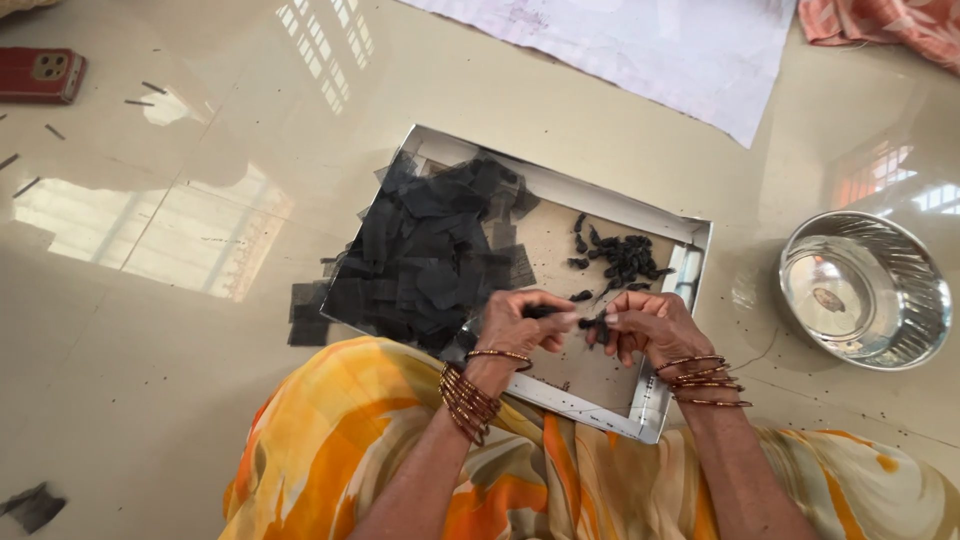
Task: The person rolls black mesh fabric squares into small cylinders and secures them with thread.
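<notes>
A shallow cardboard tray point(655, 405) with shiny edges rests on my lap and the floor. A heap of black mesh squares point(425, 250) fills its left half. Several small black tied bundles point(622, 258) lie near its far right corner. My left hand point(518, 325) and my right hand point(648, 328) meet over the tray's near side. Between their fingertips they pinch one small black bundle point(590, 322). Both wrists wear several thin bangles.
A steel bowl point(865, 290) stands on the floor to the right. A red phone point(40, 75) lies far left. A white cloth point(650, 50) and an orange patterned fabric point(890, 25) lie beyond the tray. Loose mesh squares point(308, 310) sit beside the tray's left edge.
</notes>
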